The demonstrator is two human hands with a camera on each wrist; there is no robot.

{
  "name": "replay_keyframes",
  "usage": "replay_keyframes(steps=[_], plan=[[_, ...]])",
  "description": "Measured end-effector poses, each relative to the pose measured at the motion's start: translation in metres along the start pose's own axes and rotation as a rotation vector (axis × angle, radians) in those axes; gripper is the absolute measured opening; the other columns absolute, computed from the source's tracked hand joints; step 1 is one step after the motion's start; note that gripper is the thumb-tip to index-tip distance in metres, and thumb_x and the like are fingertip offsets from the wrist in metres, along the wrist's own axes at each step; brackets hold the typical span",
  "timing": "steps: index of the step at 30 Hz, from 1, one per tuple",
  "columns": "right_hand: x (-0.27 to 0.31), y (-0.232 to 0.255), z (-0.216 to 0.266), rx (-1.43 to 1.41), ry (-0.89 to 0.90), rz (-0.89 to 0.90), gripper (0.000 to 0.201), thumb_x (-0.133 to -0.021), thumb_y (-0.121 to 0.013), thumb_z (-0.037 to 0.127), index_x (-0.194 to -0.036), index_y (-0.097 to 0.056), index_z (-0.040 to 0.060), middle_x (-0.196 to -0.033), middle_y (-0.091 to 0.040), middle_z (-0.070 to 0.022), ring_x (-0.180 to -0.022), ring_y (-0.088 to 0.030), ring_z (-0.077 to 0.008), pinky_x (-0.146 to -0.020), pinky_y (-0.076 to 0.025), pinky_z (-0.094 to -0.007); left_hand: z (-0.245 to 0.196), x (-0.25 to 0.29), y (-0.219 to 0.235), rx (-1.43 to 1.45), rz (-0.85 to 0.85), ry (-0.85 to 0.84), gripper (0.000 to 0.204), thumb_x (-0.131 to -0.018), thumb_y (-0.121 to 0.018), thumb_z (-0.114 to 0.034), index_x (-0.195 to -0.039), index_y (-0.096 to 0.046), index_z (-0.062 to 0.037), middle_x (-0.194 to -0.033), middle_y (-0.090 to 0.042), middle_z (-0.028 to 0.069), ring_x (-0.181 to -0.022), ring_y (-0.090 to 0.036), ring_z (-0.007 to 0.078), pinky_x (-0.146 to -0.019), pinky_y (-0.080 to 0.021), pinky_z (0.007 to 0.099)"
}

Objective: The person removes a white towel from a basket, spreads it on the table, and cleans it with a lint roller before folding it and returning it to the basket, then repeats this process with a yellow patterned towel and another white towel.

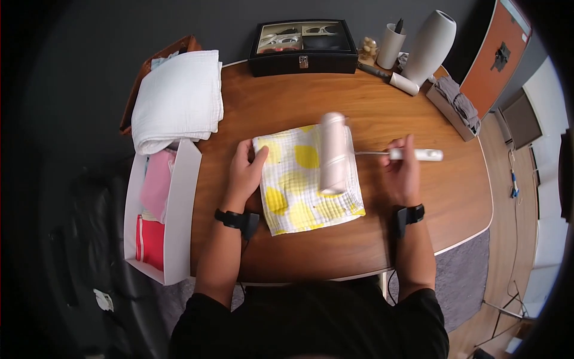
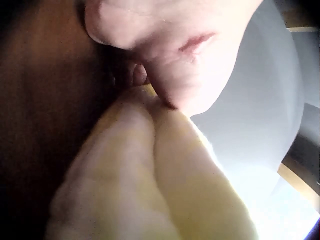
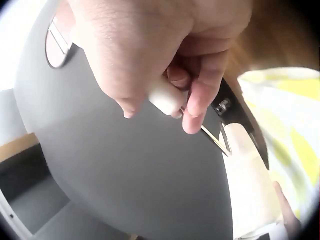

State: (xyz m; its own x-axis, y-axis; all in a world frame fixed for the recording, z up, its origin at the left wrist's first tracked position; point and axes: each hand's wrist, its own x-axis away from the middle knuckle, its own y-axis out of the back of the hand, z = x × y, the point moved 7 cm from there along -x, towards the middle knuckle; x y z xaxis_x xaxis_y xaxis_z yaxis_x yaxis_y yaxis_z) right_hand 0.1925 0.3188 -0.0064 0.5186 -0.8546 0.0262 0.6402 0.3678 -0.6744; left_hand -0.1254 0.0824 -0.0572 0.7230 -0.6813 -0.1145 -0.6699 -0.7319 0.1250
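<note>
We see the folded white cotton cloth with yellow spots (image 1: 293,203) on the brown wooden table (image 1: 311,257). Our left hand (image 1: 245,175) pinches the cloth's left edge. Over the cloth's right part is the white cylinder lint roller (image 1: 333,158); right of the cloth, our right hand (image 1: 403,172) has fingers curled around its handle.

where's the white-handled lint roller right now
In the head view, the lint roller is over the right side of the yellow-patterned cloth, its handle held in the right hand.
</note>
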Motion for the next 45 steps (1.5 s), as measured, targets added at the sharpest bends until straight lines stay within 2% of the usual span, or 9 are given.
replay_keyframes(steps=[5, 8, 12, 18, 32, 37, 41, 44, 45], plan=[[0.016, -0.03, -0.06, 0.487, -0.271, 0.295, 0.037, -0.108, -0.073, 0.036, -0.094, -0.075, 0.0012, -0.086, -0.075, -0.0068, -0.069, -0.069, -0.0137, -0.064, -0.051, -0.0266, 0.003, -0.002, 0.005, -0.101, -0.04, -0.015, 0.042, -0.111, -0.068, -0.029, -0.139, -0.062, 0.0021, -0.118, -0.071, 0.0071, -0.104, -0.064, 0.0131, -0.094, -0.053, 0.0303], [0.008, -0.016, -0.036, 0.594, -0.271, 0.138, 0.033, -0.106, -0.074, 0.032, -0.091, -0.075, 0.0026, -0.083, -0.075, -0.0053, -0.065, -0.067, -0.0122, -0.061, -0.048, -0.0258, 0.006, -0.002, 0.003, -0.116, -0.031, 0.001, 0.044, -0.111, -0.067, -0.032, -0.142, -0.062, -0.0003, -0.116, -0.07, 0.0061, -0.102, -0.063, 0.0128, -0.092, -0.052, 0.0302], [-0.011, 0.022, 0.013, 0.377, 0.024, -0.016, 0.024, -0.103, -0.072, 0.021, -0.086, -0.068, 0.0048, -0.082, -0.071, -0.0086, -0.067, -0.064, -0.0143, -0.057, -0.048, -0.03, -0.001, 0.0, 0.0, -0.097, -0.033, -0.002, 0.045, -0.112, -0.066, -0.034, -0.142, -0.062, -0.0005, -0.114, -0.07, 0.0056, -0.101, -0.062, 0.0128, -0.091, -0.052, 0.0301], [-0.014, 0.039, 0.035, 0.491, 0.15, -0.109, 0.017, -0.102, -0.072, 0.017, -0.092, -0.065, 0.0043, -0.08, -0.066, -0.0076, -0.071, -0.065, -0.016, -0.056, -0.051, -0.0295, -0.003, 0.001, 0.003, -0.172, -0.053, 0.007, 0.045, -0.112, -0.066, -0.034, -0.141, -0.063, -0.0001, -0.114, -0.071, 0.005, -0.1, -0.063, 0.0134, -0.091, -0.053, 0.0305], [0.038, -0.045, -0.061, 0.514, -0.21, 0.326, 0.008, -0.098, -0.081, 0.011, -0.097, -0.077, 0.0042, -0.089, -0.075, -0.0032, -0.083, -0.066, -0.0097, -0.073, -0.051, -0.0252, 0.008, -0.004, 0.007, -0.065, -0.046, 0.014, 0.048, -0.106, -0.074, -0.034, -0.138, -0.064, 0.0015, -0.118, -0.074, 0.0086, -0.104, -0.067, 0.014, -0.093, -0.054, 0.0319], [0.008, 0.004, -0.03, 0.41, -0.053, 0.062, 0.013, -0.101, -0.066, 0.014, -0.101, -0.073, 0.0024, -0.093, -0.075, -0.0075, -0.084, -0.068, -0.0155, -0.073, -0.051, -0.0299, -0.017, 0.001, -0.002, -0.125, 0.04, 0.129, 0.056, -0.097, -0.083, -0.032, -0.13, -0.063, 0.0079, -0.122, -0.075, 0.0166, -0.107, -0.073, 0.0208, -0.092, -0.058, 0.0371], [-0.023, 0.057, 0.004, 0.376, 0.031, -0.165, 0.011, -0.101, -0.068, 0.021, -0.105, -0.067, 0.0106, -0.094, -0.068, -0.0012, -0.084, -0.064, -0.0106, -0.069, -0.046, -0.0285, -0.031, 0.008, -0.003, -0.278, 0.063, 0.096, 0.048, -0.099, -0.081, -0.026, -0.125, -0.056, 0.0063, -0.117, -0.074, 0.0235, -0.104, -0.074, 0.0281, -0.091, -0.058, 0.0402], [-0.033, 0.079, 0.025, 0.421, 0.051, -0.322, 0.013, -0.102, -0.069, 0.025, -0.102, -0.067, 0.0125, -0.088, -0.061, 0.0038, -0.077, -0.056, -0.0074, -0.065, -0.043, -0.0259, -0.057, 0.013, -0.002, -0.328, 0.025, -0.009, 0.05, -0.101, -0.08, -0.024, -0.129, -0.052, 0.0065, -0.116, -0.073, 0.0241, -0.105, -0.074, 0.0282, -0.09, -0.058, 0.0403], [-0.036, 0.084, 0.029, 0.377, 0.064, -0.319, 0.013, -0.103, -0.069, 0.025, -0.101, -0.066, 0.0127, -0.087, -0.061, 0.0041, -0.075, -0.055, -0.0067, -0.063, -0.042, -0.0255, -0.077, 0.016, -0.002, -0.348, 0.019, -0.04, 0.045, -0.103, -0.078, -0.02, -0.13, -0.052, 0.0043, -0.115, -0.071, 0.0175, -0.103, -0.07, 0.0199, -0.088, -0.057, 0.0366]])
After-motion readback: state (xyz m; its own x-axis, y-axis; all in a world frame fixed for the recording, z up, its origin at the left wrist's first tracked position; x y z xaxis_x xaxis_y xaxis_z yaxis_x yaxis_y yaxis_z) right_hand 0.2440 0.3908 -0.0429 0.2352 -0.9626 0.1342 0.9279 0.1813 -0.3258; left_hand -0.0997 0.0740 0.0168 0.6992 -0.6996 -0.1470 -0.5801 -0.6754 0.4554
